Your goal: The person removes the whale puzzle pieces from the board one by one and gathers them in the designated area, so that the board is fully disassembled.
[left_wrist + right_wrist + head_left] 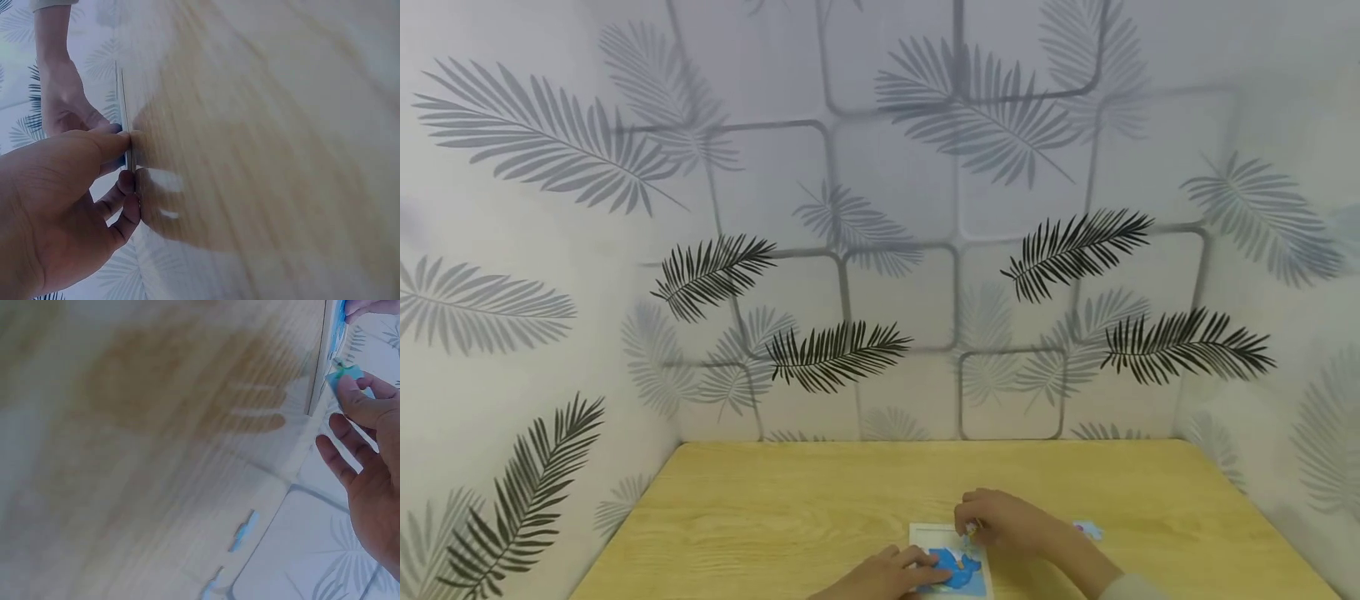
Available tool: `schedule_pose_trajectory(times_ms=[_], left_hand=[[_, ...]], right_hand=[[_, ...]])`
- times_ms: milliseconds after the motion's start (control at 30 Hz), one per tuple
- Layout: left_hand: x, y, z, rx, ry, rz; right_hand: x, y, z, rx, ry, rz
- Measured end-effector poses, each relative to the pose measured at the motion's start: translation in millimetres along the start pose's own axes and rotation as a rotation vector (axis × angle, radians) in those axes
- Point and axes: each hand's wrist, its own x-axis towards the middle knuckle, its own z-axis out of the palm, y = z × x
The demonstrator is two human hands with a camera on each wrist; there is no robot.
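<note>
Two loose pieces (pixel 244 531), right-wrist view only

Two hands (pixel 887 573) (pixel 1003 521) — one board (pixel 925 535), three loose pieces (pixel 347 374) (pixel 242 532) (pixel 212 584)

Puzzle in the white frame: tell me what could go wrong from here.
The right hand pinches a small piece at the frame; it might slip or go in misaligned. The left hand rests on the blue picture and could nudge it. Loose pieces lie on the table near the right forearm, which might brush them.
</note>
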Motion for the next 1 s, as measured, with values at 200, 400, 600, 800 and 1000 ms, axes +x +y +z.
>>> schedule_pose_trajectory(times_ms=[200,400,600,800,1000], left_hand=[[-1.6,2.9,-4.7,0.003,-0.002,-0.021],[-1.8,3.6,-5.7,0.006,-0.003,0.002],[-0.8,4.0,-6.5,0.024,0.009,0.035],[-4.3,4.6,-6.3,-0.013,0.01,0.031],[-5.4,2.7,-5.7,0.013,0.017,0.053]], right_hand=[[-17.2,6,-4,0.174,0.099,-0.03],[-44.6,18,-17,0.29,0.103,-0.003],[-79.1,26,-34,0.302,0.124,0.15],[-109.5,37,-41,0.234,0.232,0.187],[-137.7,51,-56,0.24,0.231,0.266]])
